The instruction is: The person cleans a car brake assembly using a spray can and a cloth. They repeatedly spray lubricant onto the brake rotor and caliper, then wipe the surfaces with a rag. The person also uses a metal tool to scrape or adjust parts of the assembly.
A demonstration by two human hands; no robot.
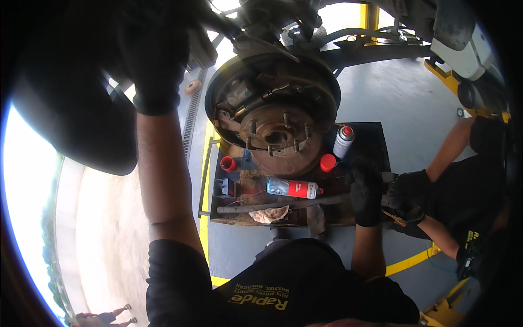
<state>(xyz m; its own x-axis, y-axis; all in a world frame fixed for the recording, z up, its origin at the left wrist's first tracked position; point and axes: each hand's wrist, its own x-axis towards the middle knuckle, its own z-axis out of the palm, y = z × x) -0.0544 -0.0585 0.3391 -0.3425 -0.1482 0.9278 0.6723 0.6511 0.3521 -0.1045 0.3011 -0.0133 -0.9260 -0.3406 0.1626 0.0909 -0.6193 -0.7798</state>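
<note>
My left hand [155,60], in a black glove, is raised at the upper left beside the wheel assembly; its fingers are lost in the dark, so I cannot tell what it holds. A rusty drum brake assembly [275,109] stands in front of me, its hub [278,131] and wheel studs exposed. My right hand [365,196], also black-gloved, is over the tray's right side, at the end of a long grey metal bar [256,207]. Its fingers blend into the dark background, and whether they grip the bar is unclear. A red-and-blue spray can [293,188] lies beside the bar.
Below the brake, a dark tray [376,141] bears a white spray can [343,140], red caps [327,162], [227,163] and a crumpled rag [269,215]. At right, a co-worker's gloved hands [408,191] are close to my right hand. A dark rounded panel [81,120] hangs at left.
</note>
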